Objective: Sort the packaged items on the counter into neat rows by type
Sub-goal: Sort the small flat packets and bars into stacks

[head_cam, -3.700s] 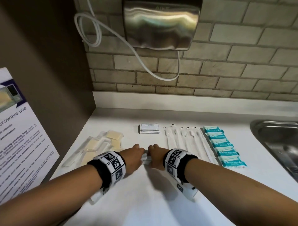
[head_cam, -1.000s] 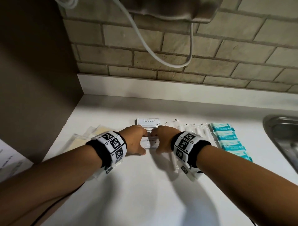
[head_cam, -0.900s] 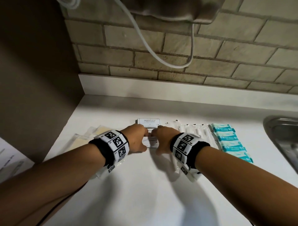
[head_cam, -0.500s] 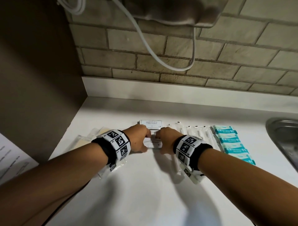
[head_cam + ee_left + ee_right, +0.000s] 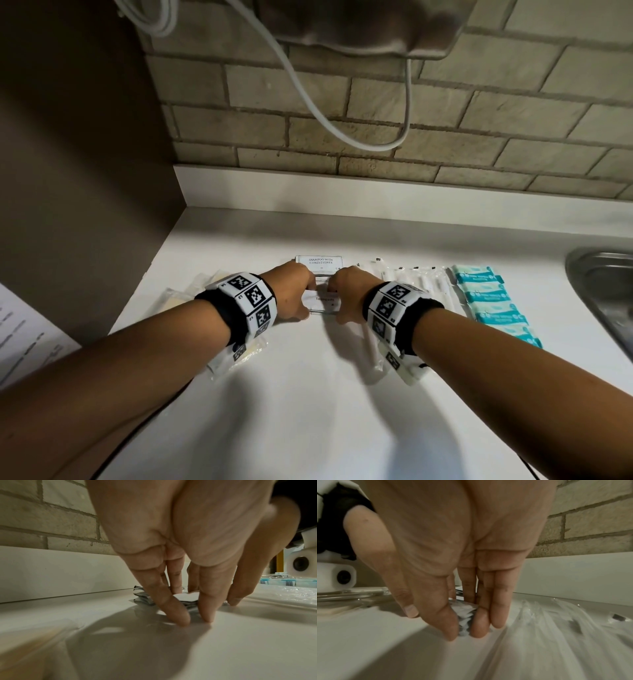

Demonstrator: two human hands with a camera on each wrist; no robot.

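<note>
A small stack of white toothpaste sachets [image 5: 324, 301] lies on the white counter [image 5: 308, 411], just in front of a stack of shampoo sachets [image 5: 320, 264]. My left hand [image 5: 291, 296] is at the stack's left end and my right hand [image 5: 349, 296] at its right end. In the left wrist view, straight fingers [image 5: 178, 615] point down with their tips on the counter, against the stack [image 5: 187, 599]. The right wrist view shows the same: straight fingers [image 5: 452, 627] press the stack's end [image 5: 464, 618]. The stack rests on the counter.
Clear-wrapped toothbrushes [image 5: 411, 284] lie in a row right of the hands, then a column of teal packets [image 5: 493, 301]. Clear packs with pale yellow contents [image 5: 178, 301] lie to the left. A steel sink [image 5: 603, 291] is far right. A cable [image 5: 308, 102] hangs on the brick wall.
Both hands have moved the toothpaste stack away from me, up to the shampoo stack. Over the last second the hands have barely shifted.
</note>
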